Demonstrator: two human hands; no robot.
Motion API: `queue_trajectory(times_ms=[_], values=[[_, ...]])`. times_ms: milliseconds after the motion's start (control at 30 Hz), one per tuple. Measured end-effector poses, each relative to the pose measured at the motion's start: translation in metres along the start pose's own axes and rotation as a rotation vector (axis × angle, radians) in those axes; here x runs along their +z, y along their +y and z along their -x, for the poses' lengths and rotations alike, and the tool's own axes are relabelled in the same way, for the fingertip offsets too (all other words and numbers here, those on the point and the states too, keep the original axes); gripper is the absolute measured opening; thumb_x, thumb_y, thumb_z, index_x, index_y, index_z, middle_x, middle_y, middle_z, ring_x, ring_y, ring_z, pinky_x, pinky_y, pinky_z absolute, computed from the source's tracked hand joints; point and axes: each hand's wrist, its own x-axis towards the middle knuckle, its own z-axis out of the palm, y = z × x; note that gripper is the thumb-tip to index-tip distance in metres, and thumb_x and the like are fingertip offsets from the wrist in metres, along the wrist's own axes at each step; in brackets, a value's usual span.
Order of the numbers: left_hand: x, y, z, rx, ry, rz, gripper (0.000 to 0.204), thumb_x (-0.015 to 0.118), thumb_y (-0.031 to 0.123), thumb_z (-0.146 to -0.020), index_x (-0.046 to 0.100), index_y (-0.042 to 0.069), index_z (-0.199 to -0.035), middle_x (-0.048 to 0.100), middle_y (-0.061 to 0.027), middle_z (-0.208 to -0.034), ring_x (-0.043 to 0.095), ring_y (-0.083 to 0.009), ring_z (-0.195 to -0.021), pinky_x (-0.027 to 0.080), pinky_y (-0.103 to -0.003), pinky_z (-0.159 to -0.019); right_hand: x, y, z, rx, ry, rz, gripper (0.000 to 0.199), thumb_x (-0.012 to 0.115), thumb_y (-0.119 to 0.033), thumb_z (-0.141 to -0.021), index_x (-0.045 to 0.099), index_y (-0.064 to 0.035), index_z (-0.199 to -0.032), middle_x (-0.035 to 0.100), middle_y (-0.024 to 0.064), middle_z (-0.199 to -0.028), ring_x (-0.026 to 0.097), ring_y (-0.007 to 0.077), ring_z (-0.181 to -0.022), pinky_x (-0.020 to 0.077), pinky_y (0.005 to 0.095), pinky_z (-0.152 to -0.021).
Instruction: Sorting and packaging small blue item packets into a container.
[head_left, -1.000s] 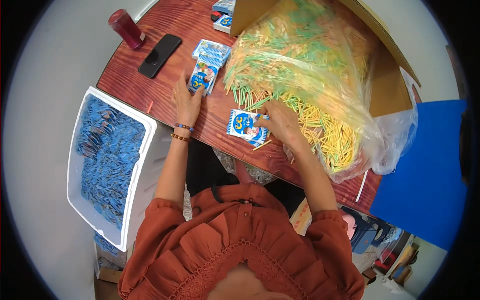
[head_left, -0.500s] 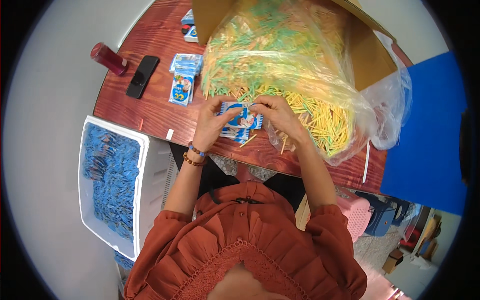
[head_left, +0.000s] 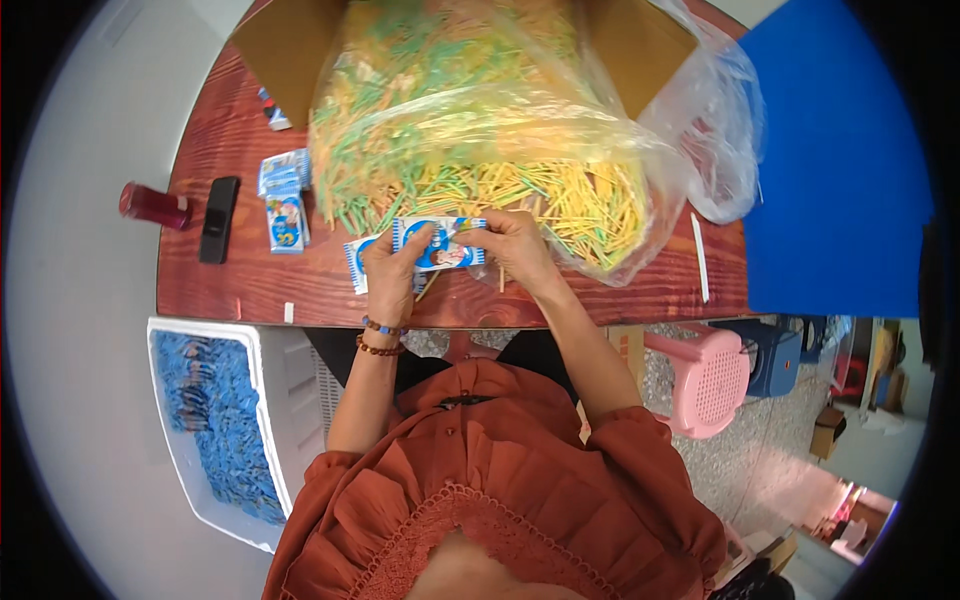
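Both hands pinch a small blue-and-white packet [head_left: 462,256] near the table's front edge. My left hand [head_left: 392,275] is closed with its thumb on the packet's left part. At the packet's right end, my right hand [head_left: 518,250] pinches with thumb and fingertips. Under my left hand another blue-and-white packet [head_left: 355,268] sticks out; how many lie there is hidden. Just beyond the hands, thin yellow, green and orange sticks [head_left: 590,215] spill from a clear plastic bag [head_left: 500,125]. A few loose sticks lie beside my hands.
At left lie more packets [head_left: 286,222], a black phone [head_left: 219,220] and a red bottle [head_left: 155,206]. A cardboard box [head_left: 285,55] surrounds the bag. A white foam bin [head_left: 262,385] of blue packets stands lower left. A white strip [head_left: 699,258] and a pink stool [head_left: 708,385] are right.
The whole view has turned, so the table things sit further left. Both hands still grip the packet, and another packet now shows to its left under my left hand.
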Motion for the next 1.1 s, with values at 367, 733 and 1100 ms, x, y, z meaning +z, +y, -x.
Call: queue_trajectory(times_ms=[367, 733, 1100], values=[[0.017, -0.033, 0.001, -0.035, 0.003, 0.076, 0.011, 0.066, 0.009, -0.089, 0.068, 0.001, -0.096, 0.068, -0.0019, -0.087, 0.061, -0.0068, -0.072, 0.05, -0.023, -0.063, -0.042, 0.003, 0.019, -0.104, 0.061, 0.092, 0.018, 0.064, -0.019, -0.089, 0.071, -0.0022, -0.09, 0.058, -0.0007, -0.062, 0.049, 0.0055, -0.054, 0.04, 0.0232, -0.052], [0.005, -0.038, 0.0, -0.048, -0.007, 0.115, 0.014, 0.063, 0.009, -0.091, 0.066, 0.002, -0.102, 0.067, -0.0021, -0.094, 0.064, -0.0094, -0.08, 0.054, -0.026, -0.067, -0.138, 0.006, 0.031, 0.18, 0.433, 1.243, 0.045, 0.073, -0.036, -0.072, 0.064, 0.0055, -0.087, 0.065, 0.0252, -0.085, 0.063, 0.0377, -0.084, 0.0481, 0.0423, -0.072], [0.014, -0.024, 0.006, -0.085, 0.076, 0.19, 0.013, 0.064, 0.009, -0.09, 0.067, 0.0, -0.099, 0.067, -0.0001, -0.089, 0.057, -0.0033, -0.07, 0.048, -0.021, -0.059, -0.132, -0.011, 0.025, -0.143, 0.532, 1.225, 0.034, 0.068, -0.021, -0.076, 0.063, -0.0016, -0.104, 0.062, 0.0186, -0.104, 0.059, 0.0343, -0.097, 0.0462, 0.0416, -0.084]])
